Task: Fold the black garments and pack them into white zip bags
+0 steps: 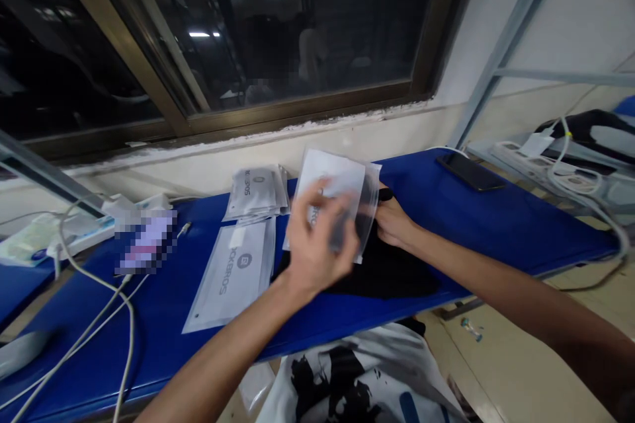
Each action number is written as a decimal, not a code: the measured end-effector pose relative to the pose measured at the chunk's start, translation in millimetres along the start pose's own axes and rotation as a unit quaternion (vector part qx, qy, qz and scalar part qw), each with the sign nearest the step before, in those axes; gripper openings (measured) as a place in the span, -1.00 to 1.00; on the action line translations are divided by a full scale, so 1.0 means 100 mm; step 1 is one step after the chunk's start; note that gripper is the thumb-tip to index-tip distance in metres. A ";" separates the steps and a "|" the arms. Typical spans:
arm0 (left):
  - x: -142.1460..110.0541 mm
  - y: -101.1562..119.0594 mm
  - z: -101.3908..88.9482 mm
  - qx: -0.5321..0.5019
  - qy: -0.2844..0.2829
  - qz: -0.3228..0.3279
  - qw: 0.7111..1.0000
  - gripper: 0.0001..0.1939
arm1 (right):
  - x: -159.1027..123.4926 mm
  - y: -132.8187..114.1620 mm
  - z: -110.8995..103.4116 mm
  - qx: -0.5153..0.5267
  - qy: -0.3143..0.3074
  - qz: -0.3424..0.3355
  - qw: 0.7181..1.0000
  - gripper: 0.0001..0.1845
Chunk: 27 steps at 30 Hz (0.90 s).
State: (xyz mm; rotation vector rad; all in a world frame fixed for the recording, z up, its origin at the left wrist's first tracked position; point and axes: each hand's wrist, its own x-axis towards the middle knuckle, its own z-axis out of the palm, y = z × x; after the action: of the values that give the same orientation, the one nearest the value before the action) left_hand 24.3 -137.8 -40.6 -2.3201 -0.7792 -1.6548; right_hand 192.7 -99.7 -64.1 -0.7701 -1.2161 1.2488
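A clear-and-white printed plastic pouch is held up above the blue table, tilted, with its lettering partly covered. My right hand grips the pouch by its right edge, thumb and fingers closed, and a small black piece shows at the fingertips. In front of the pouch is my left hand, its fingers bent and smeared by motion, so whether they pinch anything is unclear. Under both hands lies black cloth. To the left, a flat printed pouch lies below a small stack of similar filled pouches.
A blue table runs beneath a dark window. A black phone lies at the right. White cables, a power strip and a pixelated phone occupy the left. More cables hang beyond the right end.
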 end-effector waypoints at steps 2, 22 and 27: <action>0.10 -0.25 -0.06 -0.027 0.014 -0.172 0.985 -0.34 | 0.01 -0.05 -0.02 0.030 -0.004 0.017 0.999 -0.44; -0.02 -0.31 0.15 -0.412 -0.116 -0.470 0.772 -0.30 | 0.12 -0.30 -0.31 -0.090 -0.094 0.005 0.992 -0.34; 0.03 -0.36 0.08 -0.416 -0.073 -0.490 0.763 -0.30 | 0.16 -0.39 -0.34 -0.123 -0.013 -0.086 0.989 -0.42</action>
State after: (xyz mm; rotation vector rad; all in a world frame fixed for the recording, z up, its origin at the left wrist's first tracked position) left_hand 13.2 -103.1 -45.6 -2.8078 -1.8397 -2.6832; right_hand 233.8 -86.8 -31.6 -0.8102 -1.4433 0.9820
